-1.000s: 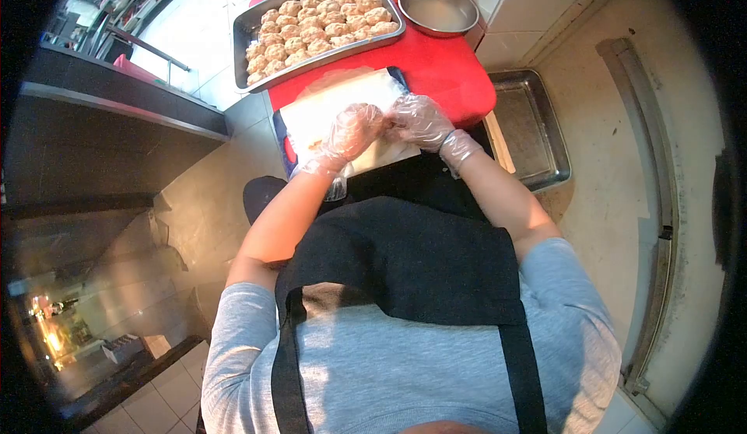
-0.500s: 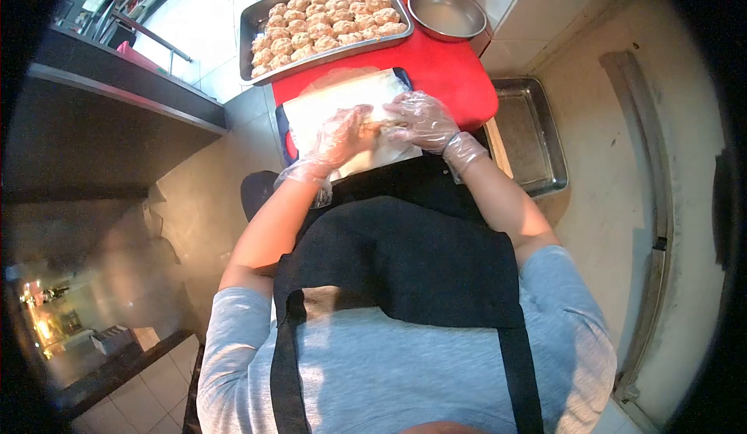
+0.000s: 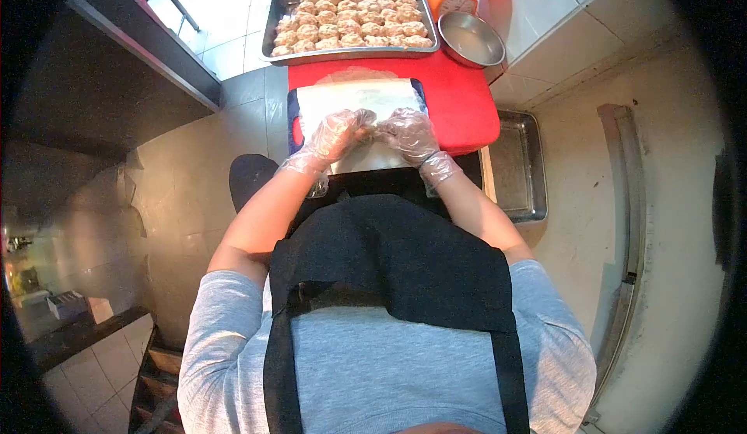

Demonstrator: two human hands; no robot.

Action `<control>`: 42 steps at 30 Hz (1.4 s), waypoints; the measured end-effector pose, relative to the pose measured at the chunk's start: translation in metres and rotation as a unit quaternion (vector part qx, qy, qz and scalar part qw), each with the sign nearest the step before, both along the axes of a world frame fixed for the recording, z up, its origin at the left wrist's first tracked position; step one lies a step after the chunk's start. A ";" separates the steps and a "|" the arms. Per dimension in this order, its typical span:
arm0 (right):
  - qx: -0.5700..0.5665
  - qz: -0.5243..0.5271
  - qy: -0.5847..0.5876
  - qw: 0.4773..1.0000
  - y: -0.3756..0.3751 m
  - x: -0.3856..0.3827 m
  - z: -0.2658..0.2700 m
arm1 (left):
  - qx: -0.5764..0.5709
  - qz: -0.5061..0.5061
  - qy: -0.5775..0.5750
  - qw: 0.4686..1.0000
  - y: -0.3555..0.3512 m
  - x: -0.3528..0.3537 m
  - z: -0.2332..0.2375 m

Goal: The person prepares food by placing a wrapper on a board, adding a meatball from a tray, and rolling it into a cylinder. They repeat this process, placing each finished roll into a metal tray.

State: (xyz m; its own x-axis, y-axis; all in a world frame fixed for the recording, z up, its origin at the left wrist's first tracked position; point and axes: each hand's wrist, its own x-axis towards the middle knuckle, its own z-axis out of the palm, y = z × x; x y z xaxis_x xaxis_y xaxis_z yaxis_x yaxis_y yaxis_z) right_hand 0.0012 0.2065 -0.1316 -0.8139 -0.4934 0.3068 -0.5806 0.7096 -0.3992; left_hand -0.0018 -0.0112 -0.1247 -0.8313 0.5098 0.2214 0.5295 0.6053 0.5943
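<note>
My left hand [image 3: 336, 134], in a clear plastic glove, is closed with its fingers curled in toward the middle. Facing it, my gloved right hand [image 3: 410, 134] is closed too, its fingertips almost meeting the left ones. A small brownish lump of filling [image 3: 364, 133] shows between them, mostly hidden by the fingers. Beneath both hands lie pale wrapper sheets [image 3: 327, 101] on a dark blue board [image 3: 293, 106]. Beyond them, a metal tray [image 3: 277, 57] holds rows of lumpy tan filling balls [image 3: 350, 26].
A red surface [image 3: 467, 107] carries the board and tray. At the back right are a round metal bowl [image 3: 471, 39] and an orange kitchen scale [image 3: 451, 0]. An oblong metal pan [image 3: 537, 166] sits lower at the right, beside a wall.
The view has shifted, so tray and bowl appear farther right. My hands have drawn closer together, and the lump between them is more covered by my fingers.
</note>
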 end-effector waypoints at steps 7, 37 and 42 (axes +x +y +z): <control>0.059 -0.015 0.030 0.998 -0.024 0.005 0.002 | 0.031 0.014 -0.070 0.997 -0.014 0.002 -0.004; 0.064 0.020 0.020 0.998 -0.086 -0.014 0.002 | 0.115 0.035 -0.039 0.992 -0.077 0.006 0.005; 0.043 0.006 -0.023 0.999 -0.091 -0.015 0.005 | 0.126 0.063 -0.070 0.988 -0.070 0.006 -0.009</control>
State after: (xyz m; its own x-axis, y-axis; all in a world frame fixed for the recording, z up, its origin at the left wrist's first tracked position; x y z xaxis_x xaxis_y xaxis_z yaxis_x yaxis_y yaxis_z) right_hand -0.0138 0.1154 -0.1265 -0.8203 -0.5259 0.2247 -0.5713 0.7360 -0.3632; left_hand 0.0037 -0.0810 -0.1336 -0.9162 0.3438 0.2057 0.3609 0.4853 0.7964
